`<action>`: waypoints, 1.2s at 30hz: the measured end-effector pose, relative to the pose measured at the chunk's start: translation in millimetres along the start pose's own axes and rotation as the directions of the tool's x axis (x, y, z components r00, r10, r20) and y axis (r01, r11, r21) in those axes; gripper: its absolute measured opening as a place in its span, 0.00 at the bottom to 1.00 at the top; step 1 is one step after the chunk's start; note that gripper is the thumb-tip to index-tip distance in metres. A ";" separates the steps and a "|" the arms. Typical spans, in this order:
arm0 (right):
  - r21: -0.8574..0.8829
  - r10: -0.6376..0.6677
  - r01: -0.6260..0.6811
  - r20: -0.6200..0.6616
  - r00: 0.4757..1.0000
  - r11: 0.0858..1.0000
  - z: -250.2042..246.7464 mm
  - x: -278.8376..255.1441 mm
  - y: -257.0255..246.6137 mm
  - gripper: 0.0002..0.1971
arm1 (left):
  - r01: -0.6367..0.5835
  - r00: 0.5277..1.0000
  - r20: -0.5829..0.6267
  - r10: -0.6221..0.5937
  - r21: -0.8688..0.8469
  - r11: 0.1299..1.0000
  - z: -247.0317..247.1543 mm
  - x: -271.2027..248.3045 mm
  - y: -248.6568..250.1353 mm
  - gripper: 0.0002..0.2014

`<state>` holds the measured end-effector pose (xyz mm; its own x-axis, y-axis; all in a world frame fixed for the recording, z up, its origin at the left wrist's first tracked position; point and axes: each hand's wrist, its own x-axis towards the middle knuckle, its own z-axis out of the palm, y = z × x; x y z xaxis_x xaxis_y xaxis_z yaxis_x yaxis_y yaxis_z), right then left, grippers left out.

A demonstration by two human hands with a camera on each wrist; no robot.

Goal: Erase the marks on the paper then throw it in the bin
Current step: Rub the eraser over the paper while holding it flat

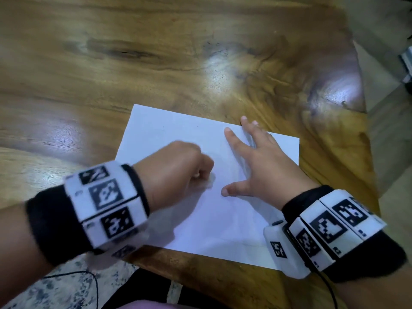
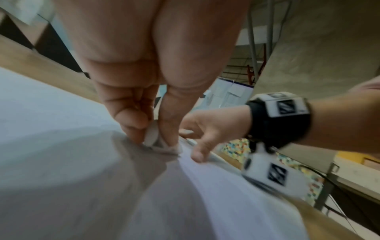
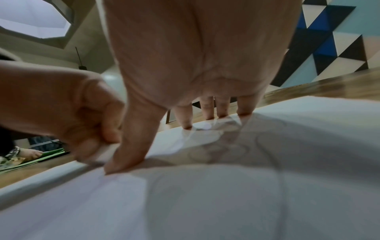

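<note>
A white sheet of paper [image 1: 214, 219] lies flat on the wooden table [image 1: 156, 63]. My left hand [image 1: 178, 170] is curled into a fist over the sheet's middle and pinches a small white eraser [image 2: 153, 138] between thumb and fingers, its tip against the paper [image 2: 61, 146]. My right hand [image 1: 258, 166] lies spread on the sheet just to the right, straight fingers and thumb pressing it down. In the right wrist view faint pencil marks [image 3: 222, 151] curve across the paper [image 3: 205, 203] under the right fingers [image 3: 185, 118]. No bin is in view.
The table's right edge [image 1: 365, 121] runs close to the paper, with floor beyond it. The near table edge [image 1: 200, 273] lies just below the sheet. A thin black cable [image 1: 93, 284] hangs by my lap.
</note>
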<state>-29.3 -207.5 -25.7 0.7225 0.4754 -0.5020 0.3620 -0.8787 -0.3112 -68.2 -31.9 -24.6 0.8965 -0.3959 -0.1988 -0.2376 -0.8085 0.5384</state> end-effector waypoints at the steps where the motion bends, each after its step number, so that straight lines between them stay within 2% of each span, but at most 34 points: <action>1: 0.004 -0.001 0.001 0.003 1.000 1.000 -0.2 0.0 0.2 0.58 | 0.007 1.000 0.007 -0.007 0.000 1.000 3.2 -6.3 1.0 0.09; 7: 0.052 0.052 -0.052 -0.007 0.999 0.997 -1.0 -7.6 9.8 0.58 | 0.081 0.996 0.023 -0.081 0.039 0.996 4.2 -8.6 3.8 0.06; 12: 0.057 0.054 -0.054 0.001 0.999 0.997 0.6 -9.4 11.0 0.58 | 0.187 0.972 0.137 -0.189 0.023 0.982 -17.9 14.0 4.8 0.05; 15: 0.062 0.051 -0.050 -0.008 0.999 0.997 1.6 -8.8 11.6 0.58 | 0.301 0.953 0.007 -0.302 -0.089 0.949 -31.8 42.5 -0.4 0.05; 17: 0.058 0.048 -0.048 -0.006 0.999 0.997 1.5 -8.7 11.6 0.58 | 0.323 0.940 -0.065 -0.335 -0.147 0.935 -32.7 56.2 -1.5 0.06; 21: 0.059 0.041 -0.040 -0.012 0.999 0.997 1.4 -8.9 11.2 0.58 | 0.301 0.943 -0.101 -0.317 -0.149 0.942 -22.8 61.0 11.0 0.06; 25: 0.065 0.045 -0.044 -0.006 0.999 0.997 0.2 -9.5 10.6 0.57 | 0.200 0.979 0.055 -0.197 -0.044 0.979 -15.7 51.6 22.1 0.06; 26: 0.066 0.042 -0.042 -0.009 0.999 0.997 0.0 -9.5 10.8 0.58 | 0.197 0.979 0.055 -0.195 -0.024 0.980 -18.2 53.7 21.1 0.06; 29: 0.062 0.038 -0.037 -0.006 0.999 0.997 0.5 -10.0 11.0 0.58 | 0.249 0.962 -0.095 -0.254 -0.067 0.966 -26.8 68.3 15.9 0.06; 31: 0.057 0.037 -0.037 -0.004 0.999 0.998 0.2 -10.1 10.8 0.58 | 0.253 0.956 -0.131 -0.261 -0.077 0.964 -27.0 70.6 18.6 0.06; 35: 0.071 0.043 -0.042 -0.017 0.999 0.997 0.8 -10.0 10.8 0.58 | 0.210 0.978 0.018 -0.209 -0.021 0.978 -18.4 55.3 25.5 0.07; 36: 0.074 0.042 -0.041 -0.016 0.999 0.996 0.8 -10.1 10.8 0.58 | 0.210 0.978 0.017 -0.209 -0.024 0.977 -19.3 56.2 25.3 0.07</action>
<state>-33.2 -221.8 -24.6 0.7467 0.4372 -0.5013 0.2875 -0.8918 -0.3494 -16.6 -66.2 -6.4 0.9198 -0.2254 -0.3212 -0.0354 -0.8629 0.5041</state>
